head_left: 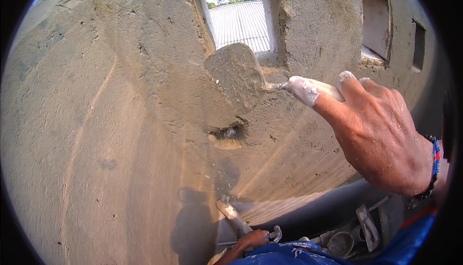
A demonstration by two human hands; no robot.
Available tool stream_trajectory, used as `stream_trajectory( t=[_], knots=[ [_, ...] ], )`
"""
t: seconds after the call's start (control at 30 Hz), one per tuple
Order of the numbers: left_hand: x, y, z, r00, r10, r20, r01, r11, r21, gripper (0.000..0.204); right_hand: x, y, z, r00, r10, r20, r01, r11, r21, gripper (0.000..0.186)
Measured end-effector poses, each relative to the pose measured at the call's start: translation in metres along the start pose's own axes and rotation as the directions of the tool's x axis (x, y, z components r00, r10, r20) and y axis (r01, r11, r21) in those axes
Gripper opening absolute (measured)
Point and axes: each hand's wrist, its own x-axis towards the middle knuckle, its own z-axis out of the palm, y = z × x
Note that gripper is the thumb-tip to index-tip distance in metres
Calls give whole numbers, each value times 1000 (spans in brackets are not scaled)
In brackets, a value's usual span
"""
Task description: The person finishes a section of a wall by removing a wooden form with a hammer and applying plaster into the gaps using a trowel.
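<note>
My right hand (374, 130), its fingers coated in mortar, grips a trowel's pale handle (324, 90). The mortar-smeared blade (234, 77) is against the rough grey wall (135, 72), just below the middle window opening (241, 21). Beneath the blade is a small hole (226, 132) with crumbly edges. Low in the view, my left hand (254, 240) is closed beside a whitish metal piece (275, 233); what exactly it holds is too small to tell. A pale board or bar (230, 214) leans by it.
Two more openings (374, 28) (418, 45) sit to the right. A corrugated roof (238, 24) shows through the middle window. Below are a dark ledge or gap (308, 209), a round container (340, 243), a pale tool (366, 226) and other clutter. My shadow falls on the lower wall.
</note>
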Motion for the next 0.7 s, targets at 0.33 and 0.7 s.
stream_trajectory(
  t=[0.33,0.7],
  knots=[
    [5,11,10,1000,15,-27,-16,999,-28,42,100,16,-24,991,-53,125,81,968,-236,17],
    [-27,4,10,999,-32,-42,25,985,-169,40,128,-19,4,946,-325,22,318,908,-274,11]
  ],
)
